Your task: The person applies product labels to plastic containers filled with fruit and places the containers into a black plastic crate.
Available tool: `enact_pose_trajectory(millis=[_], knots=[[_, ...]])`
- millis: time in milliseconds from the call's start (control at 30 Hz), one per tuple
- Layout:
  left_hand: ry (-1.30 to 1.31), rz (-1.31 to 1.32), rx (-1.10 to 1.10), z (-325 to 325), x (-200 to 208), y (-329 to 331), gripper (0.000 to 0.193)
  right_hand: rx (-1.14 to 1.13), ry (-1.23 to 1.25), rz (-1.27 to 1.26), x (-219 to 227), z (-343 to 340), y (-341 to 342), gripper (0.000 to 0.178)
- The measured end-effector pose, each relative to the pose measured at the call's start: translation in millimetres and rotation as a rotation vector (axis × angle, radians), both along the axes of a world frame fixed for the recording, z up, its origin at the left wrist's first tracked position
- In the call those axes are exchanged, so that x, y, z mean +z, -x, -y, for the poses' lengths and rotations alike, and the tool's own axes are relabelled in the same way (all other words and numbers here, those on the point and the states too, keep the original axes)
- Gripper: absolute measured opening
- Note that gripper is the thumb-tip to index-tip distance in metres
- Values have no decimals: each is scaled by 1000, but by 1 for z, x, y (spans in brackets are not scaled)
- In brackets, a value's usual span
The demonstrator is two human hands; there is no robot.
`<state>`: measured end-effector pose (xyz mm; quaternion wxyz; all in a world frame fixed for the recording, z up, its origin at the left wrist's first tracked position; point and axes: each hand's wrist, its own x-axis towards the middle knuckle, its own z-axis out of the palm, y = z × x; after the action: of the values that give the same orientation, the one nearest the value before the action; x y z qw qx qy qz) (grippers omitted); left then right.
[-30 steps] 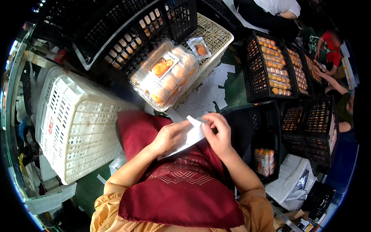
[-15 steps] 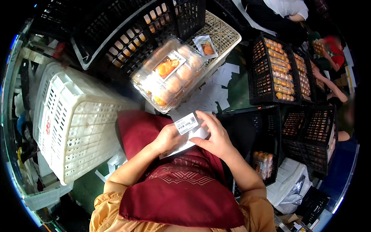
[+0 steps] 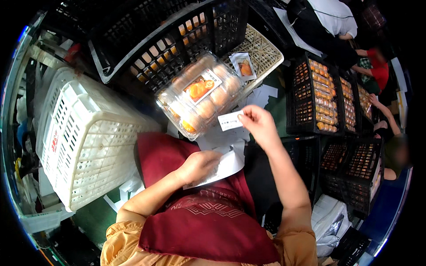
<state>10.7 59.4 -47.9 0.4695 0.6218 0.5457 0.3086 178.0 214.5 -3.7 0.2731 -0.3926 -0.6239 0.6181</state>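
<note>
In the head view, a small white label (image 3: 229,122) is held by the right hand (image 3: 259,123), its right end pinched between thumb and fingertips. It hangs just beside the near right edge of a clear plastic box (image 3: 184,104) packed with round orange-yellow items. A white sheet (image 3: 229,167) is gripped by the left hand (image 3: 200,166), fingers closed over its left part, above the dark red apron (image 3: 208,228); the exact fingertip placement is hidden.

The label is judged very light, limp and easily curled, possibly tacky underneath, so it is best held by one edge or corner. The sheet looks thin and bendable and can be steadied by its margin. The box is judged moderately heavy, with thin, slick walls that would dent if squeezed; it would be best supported by both sides from low down.

The box appears to rest on a cream crate (image 3: 266,51), where a small picture card (image 3: 244,67) lies beyond it. Its far left side is hemmed in by a large black crate (image 3: 220,35). A white crate (image 3: 102,155) stands to the left, and filled black crates (image 3: 301,119) are stacked to the right.
</note>
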Motion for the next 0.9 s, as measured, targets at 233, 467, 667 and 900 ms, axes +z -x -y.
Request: enact_pose_trajectory(millis=[233, 467, 667, 900], knots=[[-332, -274, 2, -20, 17, 4, 12, 181, 73, 180, -2, -69, 49, 9], [-241, -214, -2, -28, 20, 9, 13, 189, -112, 385, -14, -82, 62, 18], [-317, -302, 27, -44, 35, 10, 13, 163, -305, 447, -16, -77, 63, 20], [-547, -672, 124, -68, 39, 14, 9, 88, -475, 518, -8, -62, 67, 18]])
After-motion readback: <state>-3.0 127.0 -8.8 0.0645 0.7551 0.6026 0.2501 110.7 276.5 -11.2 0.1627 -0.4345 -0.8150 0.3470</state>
